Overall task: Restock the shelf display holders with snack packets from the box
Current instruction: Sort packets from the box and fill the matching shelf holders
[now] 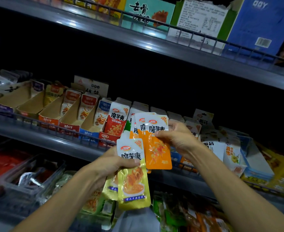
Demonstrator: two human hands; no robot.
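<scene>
Dim shop aisle, grey metal shelving in three tiers. Middle shelf (57, 139) has a wire front rail and a row of slanted cardboard display holders (37, 104); the left ones are mostly bare card with a few packets at the back, the red holder (110, 136) near centre has a red-and-white packet (117, 120) standing at its front. Right of centre, holders packed with white-topped packets (211, 144).

Top shelf (171, 49): teal carton (148, 14), white-and-green carton (199, 22), blue carton (261, 25), all behind a wire rail.

Left hand (114, 166): fingers curled, thumb across the front, gripping a stack of yellow snack packets (132, 178) around their middle. Packets upright, white tops up, in front of the lower shelf edge.

Right hand (176, 136): pinches a fanned bunch of orange snack packets (156, 148) by their right edge, thumb on the front, fingers behind. Bunch is held up in front of the middle shelf, just right of the red holder, not touching it as far as I can tell. Lower corner of the orange bunch overlaps the top of the yellow stack; real contact unclear.

Bottom tier: clear bins (29, 173) on the left with dark red goods, loose green and orange bags (179, 213) lower centre. Yellow carton (275, 173) far right. Supply box not identifiable.
</scene>
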